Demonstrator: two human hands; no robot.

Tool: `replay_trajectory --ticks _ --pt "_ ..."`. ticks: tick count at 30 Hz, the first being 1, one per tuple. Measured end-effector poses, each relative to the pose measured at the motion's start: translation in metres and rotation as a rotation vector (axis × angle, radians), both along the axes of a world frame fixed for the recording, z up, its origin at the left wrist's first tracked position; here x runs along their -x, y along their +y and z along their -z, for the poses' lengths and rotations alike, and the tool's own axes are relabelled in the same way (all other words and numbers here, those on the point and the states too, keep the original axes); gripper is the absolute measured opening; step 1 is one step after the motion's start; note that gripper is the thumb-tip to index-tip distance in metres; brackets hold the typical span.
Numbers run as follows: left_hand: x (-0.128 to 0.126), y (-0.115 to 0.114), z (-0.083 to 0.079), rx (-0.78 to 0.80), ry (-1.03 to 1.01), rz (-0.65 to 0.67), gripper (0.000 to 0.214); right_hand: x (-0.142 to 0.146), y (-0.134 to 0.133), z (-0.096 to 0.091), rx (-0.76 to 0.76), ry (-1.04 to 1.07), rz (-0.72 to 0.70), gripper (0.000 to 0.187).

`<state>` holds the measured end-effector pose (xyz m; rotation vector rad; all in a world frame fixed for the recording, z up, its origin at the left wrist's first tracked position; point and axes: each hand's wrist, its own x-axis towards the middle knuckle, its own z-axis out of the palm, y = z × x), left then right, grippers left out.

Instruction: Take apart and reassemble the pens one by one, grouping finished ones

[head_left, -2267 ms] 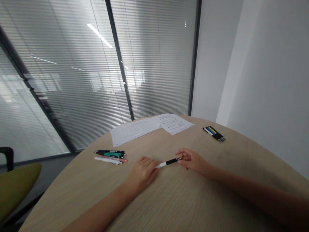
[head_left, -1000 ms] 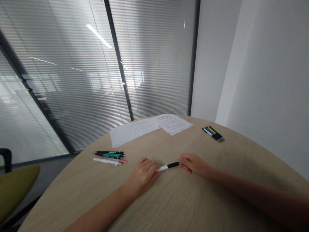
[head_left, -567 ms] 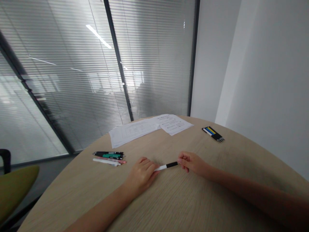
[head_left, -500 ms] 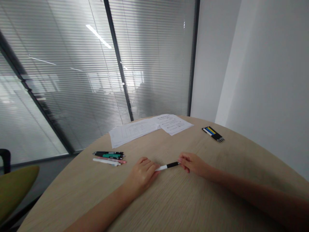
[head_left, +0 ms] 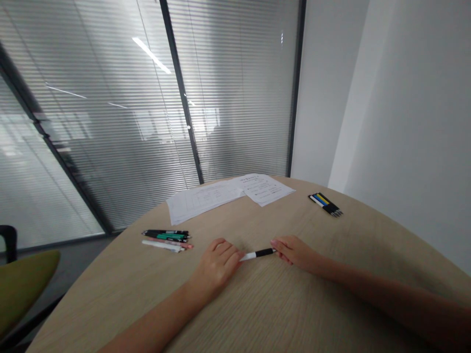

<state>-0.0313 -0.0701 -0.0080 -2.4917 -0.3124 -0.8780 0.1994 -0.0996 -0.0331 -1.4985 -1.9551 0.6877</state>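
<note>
A white pen [head_left: 257,254] with a black grip spans the gap between my two hands, just over the wooden table [head_left: 265,309]. My left hand [head_left: 220,262] is closed around its white barrel, whose rear end is hidden under the fingers. At the tip end, my right hand [head_left: 292,250] is closed, with thumb and fingers pinched on the point. The fingertips cover the tip itself.
Left of my left hand lies a bunch of several pens [head_left: 167,238], black, green, pink and white. Printed paper sheets [head_left: 209,196] rest at the far edge. Several pens in a row [head_left: 326,204] lie at the back right. A green chair [head_left: 27,274] stands at left.
My right hand has shifted slightly downward, its fingers more tucked at the pen's tip. The left hand and the pen have barely moved.
</note>
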Motion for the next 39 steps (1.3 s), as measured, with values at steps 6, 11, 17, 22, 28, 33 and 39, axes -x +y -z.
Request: replay_trajectory --ticks 6,11,17,22,28,33,39 --pt "0.001 -0.013 -0.011 -0.153 0.057 0.040 0.026 0.001 0.000 -0.004 0.091 0.024 -0.018 0.044" --pt "0.002 -0.020 -0.014 -0.223 0.089 0.052 0.028 0.000 0.002 -0.001 0.158 0.135 -0.037 0.043" --pt "0.001 -0.004 -0.005 -0.098 -0.006 -0.056 0.023 -0.004 0.012 0.014 0.100 0.387 -0.095 0.038" --pt "0.001 0.003 -0.002 0.067 -0.065 -0.052 0.014 -0.001 0.009 0.012 0.042 0.430 -0.128 0.020" --pt "0.002 0.005 0.001 0.152 -0.028 -0.001 0.010 -0.001 -0.001 0.007 0.017 0.360 -0.150 0.015" --pt "0.002 0.005 0.001 0.104 -0.021 0.018 0.013 -0.003 -0.005 0.004 -0.028 0.184 -0.176 0.020" --pt "0.002 0.006 0.001 0.316 -0.100 -0.046 0.007 -0.003 -0.006 0.001 -0.044 0.144 -0.135 0.028"
